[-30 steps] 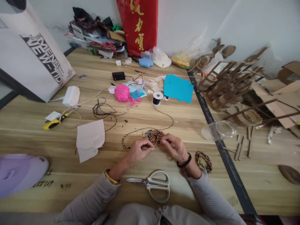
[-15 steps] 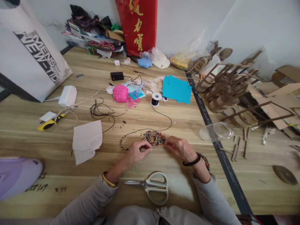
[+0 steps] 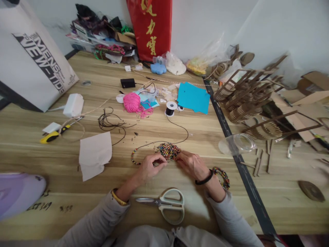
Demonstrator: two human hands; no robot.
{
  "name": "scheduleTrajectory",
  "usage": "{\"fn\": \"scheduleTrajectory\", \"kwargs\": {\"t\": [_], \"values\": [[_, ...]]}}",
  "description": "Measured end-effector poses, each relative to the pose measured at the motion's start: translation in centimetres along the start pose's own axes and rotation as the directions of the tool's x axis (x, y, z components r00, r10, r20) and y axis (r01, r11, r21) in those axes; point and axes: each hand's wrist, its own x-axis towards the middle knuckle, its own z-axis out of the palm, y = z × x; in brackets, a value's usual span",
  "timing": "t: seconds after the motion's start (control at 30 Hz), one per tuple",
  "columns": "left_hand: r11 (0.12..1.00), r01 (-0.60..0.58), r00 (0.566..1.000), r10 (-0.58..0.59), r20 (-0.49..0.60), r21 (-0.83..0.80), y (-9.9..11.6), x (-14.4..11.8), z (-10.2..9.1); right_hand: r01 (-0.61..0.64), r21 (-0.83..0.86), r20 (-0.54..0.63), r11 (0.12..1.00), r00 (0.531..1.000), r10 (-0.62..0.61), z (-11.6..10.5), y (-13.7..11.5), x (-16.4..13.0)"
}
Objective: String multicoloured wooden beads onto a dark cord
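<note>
My left hand (image 3: 152, 166) is pinched closed on the black cord, whose tip pokes out at the fingertips. A short run of coloured beads (image 3: 133, 157) is strung on this cord, left of the hand, and the cord loops back to a small white spool (image 3: 171, 108). Between the hands and slightly beyond them lies a pile of loose coloured beads (image 3: 168, 151). My right hand (image 3: 191, 164) is at the pile's right edge, fingers bent together and touching beads; what they hold is hidden. A strung bead loop (image 3: 223, 177) rests beside the right wrist.
Scissors (image 3: 169, 206) lie in front of me. To the left are torn white paper (image 3: 94, 156), black cord pieces (image 3: 109, 121) and a yellow-handled tool (image 3: 54, 134). Pink yarn (image 3: 132, 102) and blue sheets (image 3: 194, 97) lie farther back. A clear plastic cup (image 3: 238, 144) and wooden racks (image 3: 246, 92) stand right.
My right hand has moved left, onto the edge of the bead pile, uncovering more of the strung bead loop beside the wrist. My left hand has stayed in place.
</note>
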Motion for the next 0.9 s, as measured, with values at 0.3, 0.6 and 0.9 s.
{"fn": "scheduleTrajectory", "kwargs": {"t": [0.3, 0.6, 0.9], "values": [[1.0, -0.012, 1.0, 0.012, -0.005, -0.012, -0.2, 0.1, 0.1, 0.021, 0.053, 0.002, 0.998, 1.0, -0.021, 0.2, -0.6, 0.2], [0.999, -0.032, 0.999, 0.032, 0.004, 0.03, -0.5, 0.1, 0.0, 0.056, 0.098, 0.025, 0.994, 0.998, -0.059, -0.7, -0.7, -0.3], [0.998, -0.059, 0.998, 0.059, -0.009, 0.031, -0.4, 0.2, 0.1, 0.1, 0.0, 0.041, 0.995, 0.994, -0.1, 0.5, -2.2, -0.2]]}}
